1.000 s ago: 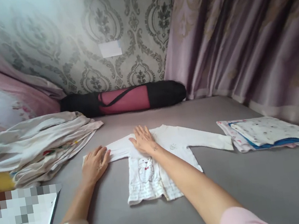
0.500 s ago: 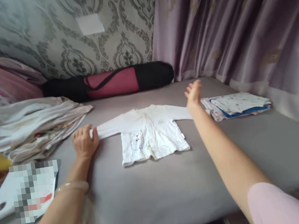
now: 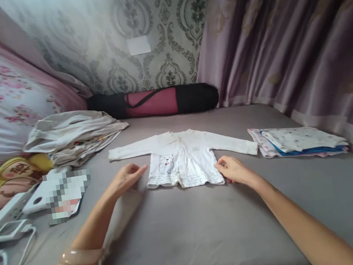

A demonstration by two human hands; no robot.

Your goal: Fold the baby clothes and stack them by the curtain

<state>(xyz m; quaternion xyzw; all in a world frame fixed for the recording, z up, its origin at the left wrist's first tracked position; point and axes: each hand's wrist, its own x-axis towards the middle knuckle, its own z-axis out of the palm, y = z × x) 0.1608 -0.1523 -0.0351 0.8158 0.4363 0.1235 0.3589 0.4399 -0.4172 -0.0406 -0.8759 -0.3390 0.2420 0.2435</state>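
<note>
A small white long-sleeved baby jacket [image 3: 184, 162] lies spread flat on the grey sheet, sleeves stretched out to both sides. A bear picture shows on its left front, and the front opening runs down the middle. My left hand [image 3: 126, 180] is just left of the jacket's lower side, below the left sleeve. Its fingers are stretched toward the fabric and hold nothing. At the opposite side edge, near the bottom corner, my right hand [image 3: 235, 170] has thumb and fingers closed on the cloth. Its lower fingers are partly hidden.
Folded clothes [image 3: 303, 140] are stacked at the right. A heap of pale clothes [image 3: 73, 130] lies at the left, near a yellow cartoon cushion [image 3: 17, 174], a power strip [image 3: 9, 215] and a charger cable [image 3: 30, 243]. A black and maroon long bag [image 3: 152, 103] rests along the wall.
My left hand has moved from the left cuff toward the jacket's lower left side. My right hand has come down from the right sleeve to the lower right edge. The view has shifted.
</note>
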